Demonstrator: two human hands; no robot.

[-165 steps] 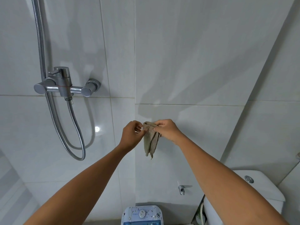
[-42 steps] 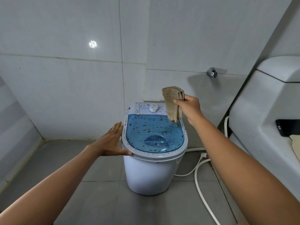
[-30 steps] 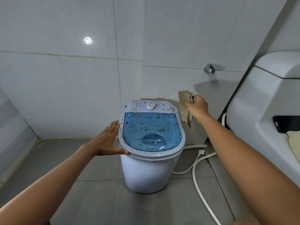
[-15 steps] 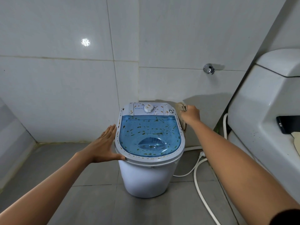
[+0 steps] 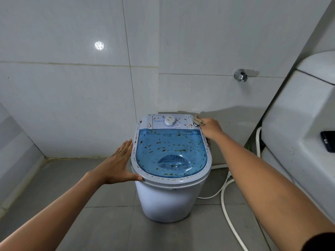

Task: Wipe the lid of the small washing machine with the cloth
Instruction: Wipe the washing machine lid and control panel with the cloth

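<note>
A small white washing machine (image 5: 168, 201) stands on the grey floor against the tiled wall. Its clear blue lid (image 5: 170, 153) is speckled with brown and green bits, and a white dial (image 5: 170, 121) sits on the panel behind it. My left hand (image 5: 117, 163) lies flat against the machine's left rim, fingers spread, thumb on the front edge. My right hand (image 5: 211, 128) presses a beige cloth (image 5: 198, 121) onto the back right corner of the top. Most of the cloth is hidden under the hand.
A white toilet (image 5: 297, 134) stands close on the right with a dark phone (image 5: 329, 143) on it. A white hose (image 5: 224, 198) and a cable trail on the floor right of the machine. A chrome wall valve (image 5: 240, 77) sits above.
My right hand has brought the cloth down from above the lid onto the machine's back right corner. The left hand stays on the left rim.
</note>
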